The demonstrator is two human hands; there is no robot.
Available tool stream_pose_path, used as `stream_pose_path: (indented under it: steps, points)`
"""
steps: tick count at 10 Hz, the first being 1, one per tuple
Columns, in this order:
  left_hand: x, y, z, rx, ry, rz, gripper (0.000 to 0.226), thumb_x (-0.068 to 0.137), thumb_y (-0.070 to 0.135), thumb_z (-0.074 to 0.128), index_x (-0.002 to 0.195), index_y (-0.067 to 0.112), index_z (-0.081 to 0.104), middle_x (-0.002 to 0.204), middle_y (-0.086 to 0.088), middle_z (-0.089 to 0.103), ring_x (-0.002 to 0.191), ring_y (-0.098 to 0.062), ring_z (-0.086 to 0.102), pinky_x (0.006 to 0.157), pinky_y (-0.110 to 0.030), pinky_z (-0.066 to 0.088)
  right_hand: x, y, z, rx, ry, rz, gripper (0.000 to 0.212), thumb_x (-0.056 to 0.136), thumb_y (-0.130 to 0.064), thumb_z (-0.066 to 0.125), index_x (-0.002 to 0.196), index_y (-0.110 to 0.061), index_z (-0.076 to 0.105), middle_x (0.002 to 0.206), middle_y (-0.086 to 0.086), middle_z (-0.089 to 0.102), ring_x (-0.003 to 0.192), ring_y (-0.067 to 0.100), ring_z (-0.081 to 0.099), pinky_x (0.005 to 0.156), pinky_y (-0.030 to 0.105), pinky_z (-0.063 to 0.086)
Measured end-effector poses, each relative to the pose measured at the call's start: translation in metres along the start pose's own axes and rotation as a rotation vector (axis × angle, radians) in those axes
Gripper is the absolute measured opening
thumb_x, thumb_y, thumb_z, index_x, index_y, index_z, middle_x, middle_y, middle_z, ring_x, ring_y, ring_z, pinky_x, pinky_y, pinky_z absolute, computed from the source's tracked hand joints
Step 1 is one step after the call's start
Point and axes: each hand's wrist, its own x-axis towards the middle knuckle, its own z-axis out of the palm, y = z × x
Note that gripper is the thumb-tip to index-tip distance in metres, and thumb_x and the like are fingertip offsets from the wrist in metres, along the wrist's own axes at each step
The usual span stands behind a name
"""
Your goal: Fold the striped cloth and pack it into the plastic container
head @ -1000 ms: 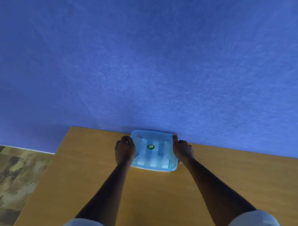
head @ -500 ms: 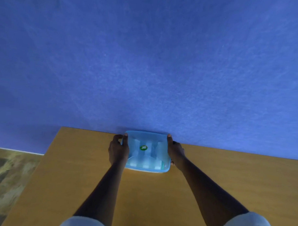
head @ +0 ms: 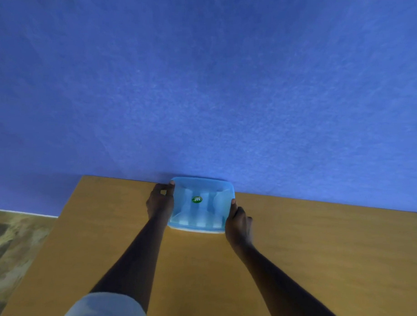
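A light blue translucent plastic container (head: pixel 202 205) with its lid on and a green round sticker on top sits at the far edge of the wooden table (head: pixel 301 261), against the blue wall. Pale stripes of the cloth show faintly through the lid. My left hand (head: pixel 160 202) grips the container's far left corner, thumb on the lid rim. On the opposite side my right hand (head: pixel 238 221) holds its near right corner.
The blue wall (head: pixel 200 87) rises directly behind the table. Patterned brown floor (head: pixel 14 247) lies beyond the table's left edge. Bare tabletop stretches to the right and toward me.
My right hand slid from the container's far right corner to its near right corner. My left hand shifted up toward the far left corner. The container stays against the wall.
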Motion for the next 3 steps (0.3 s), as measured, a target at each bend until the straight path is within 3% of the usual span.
stream_pose_path:
  steps: [2, 3]
  points:
    - [-0.004, 0.011, -0.025, 0.321, -0.075, 0.118, 0.049, 0.095, 0.056, 0.048, 0.119, 0.018, 0.069, 0.121, -0.010, 0.070, 0.120, -0.032, 0.060, 0.100, -0.037, 0.045, -0.005, -0.007, -0.034, -0.117, -0.046, -0.030, 0.066, 0.101, -0.058, 0.019, 0.109, -0.011, 0.063, 0.119, 0.029, 0.064, 0.112, 0.047, 0.057, 0.087, 0.046, 0.045]
    - [-0.022, 0.023, -0.039, 0.339, -0.007, 0.256, 0.039, 0.093, 0.042, 0.056, 0.118, 0.014, 0.067, 0.120, -0.013, 0.069, 0.119, -0.032, 0.060, 0.098, -0.039, 0.046, -0.005, -0.019, -0.065, -0.126, 0.057, -0.113, 0.060, 0.103, -0.053, 0.022, 0.099, -0.010, 0.064, 0.110, 0.028, 0.067, 0.106, 0.047, 0.060, 0.080, 0.045, 0.046]
